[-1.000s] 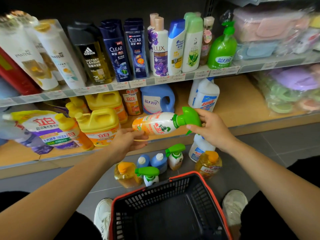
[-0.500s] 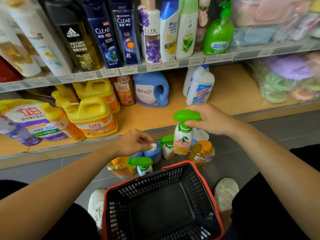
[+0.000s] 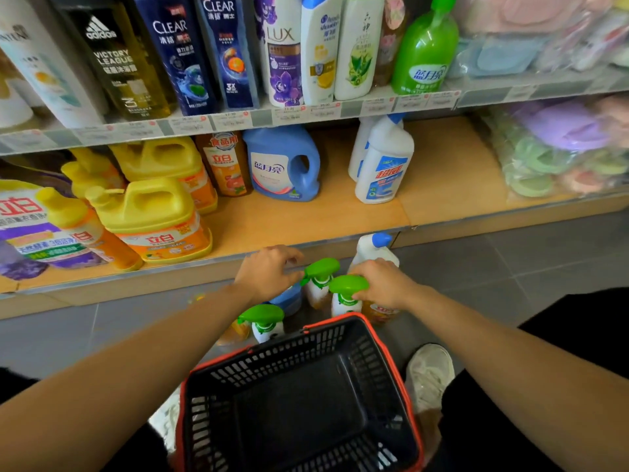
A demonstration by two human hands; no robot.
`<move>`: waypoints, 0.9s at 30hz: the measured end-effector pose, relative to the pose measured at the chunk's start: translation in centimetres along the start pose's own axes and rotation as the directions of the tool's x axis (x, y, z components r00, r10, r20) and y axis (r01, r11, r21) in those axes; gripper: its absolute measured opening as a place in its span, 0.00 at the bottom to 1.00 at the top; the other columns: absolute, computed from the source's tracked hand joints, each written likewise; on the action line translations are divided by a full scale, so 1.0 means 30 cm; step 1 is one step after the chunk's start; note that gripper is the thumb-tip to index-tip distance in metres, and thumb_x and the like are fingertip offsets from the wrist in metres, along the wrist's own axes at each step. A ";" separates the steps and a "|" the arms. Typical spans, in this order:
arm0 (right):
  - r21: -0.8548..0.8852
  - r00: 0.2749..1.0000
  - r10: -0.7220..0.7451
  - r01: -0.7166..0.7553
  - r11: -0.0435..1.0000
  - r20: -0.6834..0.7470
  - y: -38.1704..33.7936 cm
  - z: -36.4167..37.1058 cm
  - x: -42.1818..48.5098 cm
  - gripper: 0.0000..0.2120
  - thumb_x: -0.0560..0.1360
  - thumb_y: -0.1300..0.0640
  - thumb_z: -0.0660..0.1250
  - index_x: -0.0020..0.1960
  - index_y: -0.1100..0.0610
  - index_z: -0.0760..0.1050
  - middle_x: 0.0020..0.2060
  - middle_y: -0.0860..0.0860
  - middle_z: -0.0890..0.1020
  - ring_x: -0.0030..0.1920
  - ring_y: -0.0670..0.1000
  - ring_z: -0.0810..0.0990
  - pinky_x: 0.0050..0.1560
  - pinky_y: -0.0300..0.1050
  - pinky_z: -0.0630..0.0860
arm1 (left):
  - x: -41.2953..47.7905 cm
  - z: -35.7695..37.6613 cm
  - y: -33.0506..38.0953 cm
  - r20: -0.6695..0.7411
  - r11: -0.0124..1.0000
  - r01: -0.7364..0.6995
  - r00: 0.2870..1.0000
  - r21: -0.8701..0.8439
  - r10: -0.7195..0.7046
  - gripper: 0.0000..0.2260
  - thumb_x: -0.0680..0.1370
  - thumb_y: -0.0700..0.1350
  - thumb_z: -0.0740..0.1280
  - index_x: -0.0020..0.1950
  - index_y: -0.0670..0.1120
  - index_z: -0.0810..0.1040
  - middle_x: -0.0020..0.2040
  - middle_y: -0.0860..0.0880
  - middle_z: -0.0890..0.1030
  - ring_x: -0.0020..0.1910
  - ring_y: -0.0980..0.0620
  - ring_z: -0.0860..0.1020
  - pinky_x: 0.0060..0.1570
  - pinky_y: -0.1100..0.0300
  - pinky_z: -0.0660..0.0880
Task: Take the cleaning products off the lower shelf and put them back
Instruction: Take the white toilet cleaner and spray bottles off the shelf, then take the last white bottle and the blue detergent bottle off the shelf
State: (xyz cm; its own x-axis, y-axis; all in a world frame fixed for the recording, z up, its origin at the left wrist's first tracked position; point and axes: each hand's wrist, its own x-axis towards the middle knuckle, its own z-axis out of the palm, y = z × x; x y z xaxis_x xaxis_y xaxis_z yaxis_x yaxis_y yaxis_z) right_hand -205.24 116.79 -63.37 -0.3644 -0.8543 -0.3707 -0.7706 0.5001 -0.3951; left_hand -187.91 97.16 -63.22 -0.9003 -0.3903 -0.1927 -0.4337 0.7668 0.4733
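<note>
Spray bottle (image 3: 345, 301) with a green trigger head stands on the floor (image 3: 510, 264) at the far rim of the basket (image 3: 371, 362), my right hand (image 3: 384, 284) gripping its top. A second spray bottle (image 3: 320, 272) stands just beside it. My left hand (image 3: 267, 272) is over it with fingers curled, and I cannot tell whether it grasps anything. Behind, a white bottle (image 3: 372, 248) stands by the lower shelf (image 3: 306, 219), which carries yellow jugs (image 3: 153, 212) and a blue jug (image 3: 282, 165).

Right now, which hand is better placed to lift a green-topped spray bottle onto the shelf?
Right: the right hand grips one spray bottle by its top; the left hand holds nothing visible.
</note>
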 end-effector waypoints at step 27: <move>0.508 0.719 0.481 -0.205 0.837 -0.502 0.222 -0.436 0.247 0.30 0.71 0.55 0.78 0.69 0.53 0.71 0.66 0.52 0.76 0.64 0.51 0.76 0.58 0.43 0.73 | 0.147 0.262 -0.039 -0.125 0.969 0.111 0.982 -0.220 -0.141 0.20 0.76 0.60 0.71 0.68 0.64 0.76 0.59 0.56 0.84 0.58 0.48 0.81 0.52 0.52 0.77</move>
State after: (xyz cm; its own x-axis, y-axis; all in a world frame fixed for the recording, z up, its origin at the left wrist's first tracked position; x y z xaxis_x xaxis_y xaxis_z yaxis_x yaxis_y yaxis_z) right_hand -219.93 111.94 -57.75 -0.8949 -0.4450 -0.0343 -0.3048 0.6655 -0.6813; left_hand -191.67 98.56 -71.37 -0.8183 -0.5553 -0.1484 -0.5123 0.5876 0.6263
